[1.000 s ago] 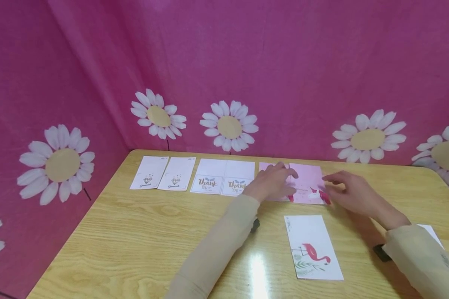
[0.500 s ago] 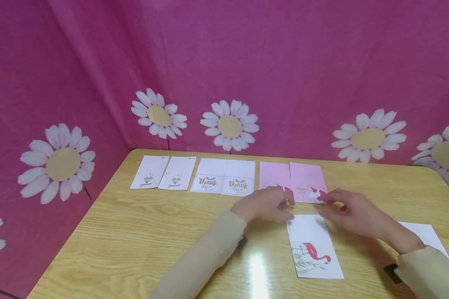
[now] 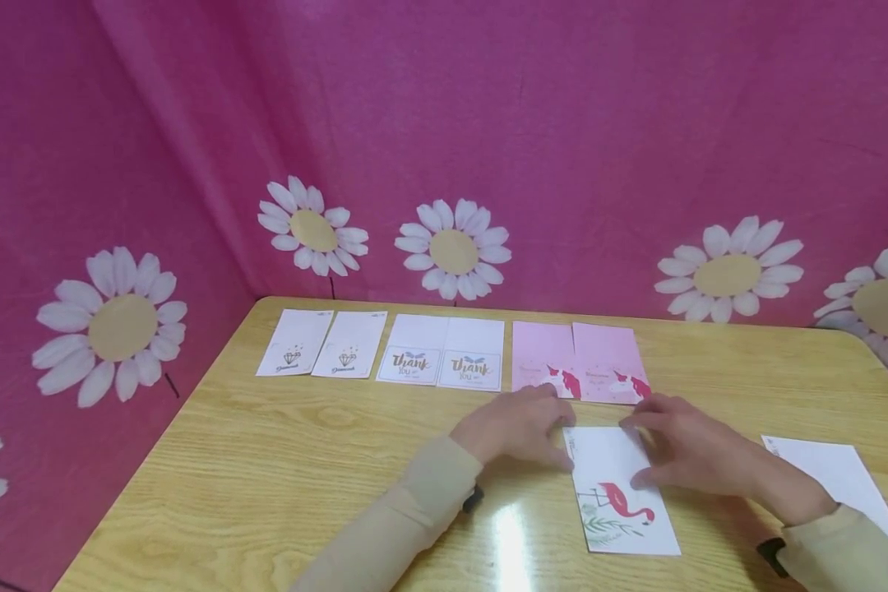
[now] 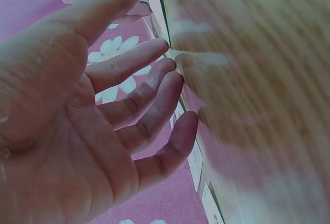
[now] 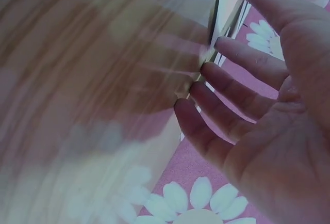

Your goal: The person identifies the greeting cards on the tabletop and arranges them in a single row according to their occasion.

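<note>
A white card with a red flamingo [image 3: 612, 460] lies flat on the wooden table, in front of the person. At its upper left corner is my left hand [image 3: 514, 423], thumb by the card's left edge and fingertips on the table. My right hand [image 3: 699, 448] is over the card's upper right side, its thumb above the card's face. In the left wrist view the fingers [image 4: 154, 105] are spread and only slightly bent. The right wrist view shows similarly loose fingers [image 5: 232, 97] touching the tabletop. Neither hand pinches the card.
Along the table's back stand in a row two diamond cards [image 3: 351, 337], two "Thank you" cards [image 3: 469, 337] and two pink unicorn cards [image 3: 607, 349], all lying flat. Another white card [image 3: 829, 464] lies partly under the right forearm. A pink flowered curtain [image 3: 562, 164] hangs behind.
Both hands have come back from the pink unicorn cards toward the person and now flank the top of the flamingo card. The unicorn cards are uncovered.
</note>
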A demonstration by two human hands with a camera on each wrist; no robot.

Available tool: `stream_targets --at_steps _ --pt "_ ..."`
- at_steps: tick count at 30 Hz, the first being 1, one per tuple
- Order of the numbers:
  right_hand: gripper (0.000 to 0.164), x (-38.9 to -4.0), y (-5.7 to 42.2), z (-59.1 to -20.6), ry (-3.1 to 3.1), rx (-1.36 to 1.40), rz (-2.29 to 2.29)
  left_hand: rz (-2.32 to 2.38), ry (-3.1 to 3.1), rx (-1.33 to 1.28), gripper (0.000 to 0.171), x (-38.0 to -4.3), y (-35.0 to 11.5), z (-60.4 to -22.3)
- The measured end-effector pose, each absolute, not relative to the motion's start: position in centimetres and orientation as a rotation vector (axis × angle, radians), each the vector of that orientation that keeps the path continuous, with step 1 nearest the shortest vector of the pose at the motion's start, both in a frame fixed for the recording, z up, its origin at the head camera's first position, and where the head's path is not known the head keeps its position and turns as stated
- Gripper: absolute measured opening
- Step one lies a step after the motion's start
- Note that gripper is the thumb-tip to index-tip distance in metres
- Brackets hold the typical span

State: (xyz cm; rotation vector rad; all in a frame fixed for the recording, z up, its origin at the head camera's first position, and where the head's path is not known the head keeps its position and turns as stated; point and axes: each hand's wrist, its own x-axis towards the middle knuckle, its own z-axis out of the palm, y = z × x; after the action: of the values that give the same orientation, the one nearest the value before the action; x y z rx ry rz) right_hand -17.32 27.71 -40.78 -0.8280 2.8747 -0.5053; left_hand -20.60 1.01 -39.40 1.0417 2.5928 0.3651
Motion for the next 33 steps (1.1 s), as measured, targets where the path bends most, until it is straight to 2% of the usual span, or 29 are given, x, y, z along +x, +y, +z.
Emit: stream_targets --at_steps 6,17,27,33 --pt "0.063 -17.19 27.48 -41.09 2.908 -0.819 -0.491 0.351 2.605 1.053 0.057 -20.59 0.98 -39.52" --pt "0.072 -16.77 27.14 -41.02 2.920 -0.747 -0.504 0.475 2.537 0.977 0.061 -20.80 0.64 -39.32" --pt "0.073 -16.47 27.05 -41.24 2.933 -0.709 -0.513 0.834 2.305 0.948 0.053 -21.40 0.40 -39.74" --pt "0.073 -16.39 27.19 -41.21 2.936 -0.725 -0.536 1.079 2.121 0.806 0.054 -20.77 0.51 -39.71"
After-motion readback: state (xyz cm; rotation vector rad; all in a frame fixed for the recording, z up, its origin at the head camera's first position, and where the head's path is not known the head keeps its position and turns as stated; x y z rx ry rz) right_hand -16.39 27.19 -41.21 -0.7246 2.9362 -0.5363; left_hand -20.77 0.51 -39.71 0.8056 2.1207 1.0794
